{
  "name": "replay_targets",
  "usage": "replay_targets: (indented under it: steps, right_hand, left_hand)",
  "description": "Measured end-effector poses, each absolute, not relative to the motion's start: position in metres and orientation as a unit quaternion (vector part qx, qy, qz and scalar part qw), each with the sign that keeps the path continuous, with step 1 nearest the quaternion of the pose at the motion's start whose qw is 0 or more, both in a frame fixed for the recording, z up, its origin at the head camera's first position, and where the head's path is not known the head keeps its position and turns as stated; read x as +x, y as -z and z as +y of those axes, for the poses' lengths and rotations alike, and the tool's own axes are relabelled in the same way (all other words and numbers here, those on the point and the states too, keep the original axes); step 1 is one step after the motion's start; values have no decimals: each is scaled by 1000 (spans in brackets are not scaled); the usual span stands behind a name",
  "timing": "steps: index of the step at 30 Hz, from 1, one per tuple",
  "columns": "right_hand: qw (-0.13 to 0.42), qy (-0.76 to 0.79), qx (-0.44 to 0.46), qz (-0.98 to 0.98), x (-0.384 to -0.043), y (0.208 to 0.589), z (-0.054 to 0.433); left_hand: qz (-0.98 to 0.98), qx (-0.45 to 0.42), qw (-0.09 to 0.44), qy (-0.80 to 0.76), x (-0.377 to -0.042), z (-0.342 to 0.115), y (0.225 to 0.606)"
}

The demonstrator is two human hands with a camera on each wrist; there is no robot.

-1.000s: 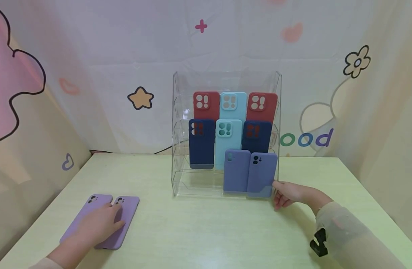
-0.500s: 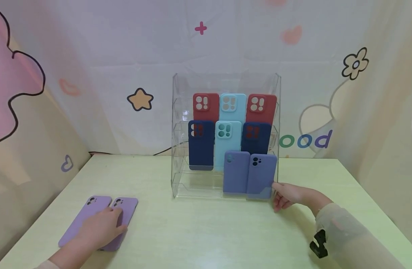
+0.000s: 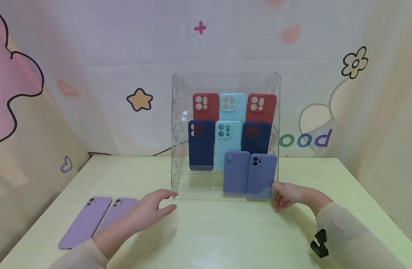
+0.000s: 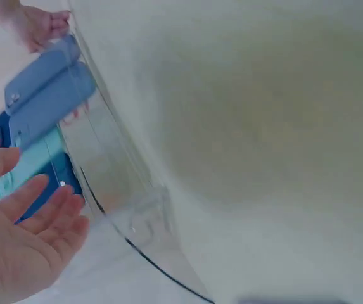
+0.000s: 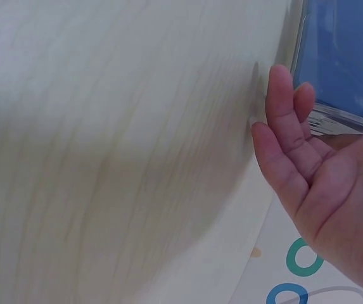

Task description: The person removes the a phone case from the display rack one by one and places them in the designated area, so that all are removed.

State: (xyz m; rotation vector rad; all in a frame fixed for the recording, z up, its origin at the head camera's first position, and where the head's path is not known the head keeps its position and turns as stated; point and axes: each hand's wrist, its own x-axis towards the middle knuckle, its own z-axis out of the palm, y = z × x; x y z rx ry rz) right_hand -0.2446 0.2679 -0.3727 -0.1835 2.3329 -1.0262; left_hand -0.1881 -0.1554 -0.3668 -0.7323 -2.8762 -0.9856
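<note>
A clear tiered display rack (image 3: 196,190) stands on the table holding phone cases in rows. Two violet-blue phone cases (image 3: 237,175) fill the right part of its lowest tier. My left hand (image 3: 147,211) reaches towards the rack's lower left corner, thumb and fingers spread; whether a fingertip touches it cannot be told. In the left wrist view, that hand (image 4: 26,234) holds nothing. At the lower right corner, my right hand (image 3: 290,194) grips the rack's edge, thumb at the front beside the case; the other fingers (image 5: 282,107) curl loosely below.
Two lilac phone cases (image 3: 86,222) lie side by side on the table (image 3: 219,235) at left, the right one partly behind my left arm. Behind the lowest tier stand dark blue (image 3: 201,149), light blue (image 3: 227,149) and red cases (image 3: 209,108). A printed curtain (image 3: 108,86) closes off the back.
My left hand has lifted off the lilac cases and moved right to the rack's lower left corner. My right hand stays where it was, and the cases on the rack have not moved.
</note>
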Motion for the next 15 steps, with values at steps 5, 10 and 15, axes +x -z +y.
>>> replay_targets:
  steps: [5,10,15]
  right_hand:
    - [289,387,-65,873,-246,374,269]
    - [288,390,-61,872,-247,376,268]
    - [286,393,-53,872,-244,374,268]
  left_hand:
    - [-879,-254,10,403,-207,-122,367]
    - [-840,-229,-23,491,-224,-97,369]
    - [-823,-232,-24,518,-235,-76,366]
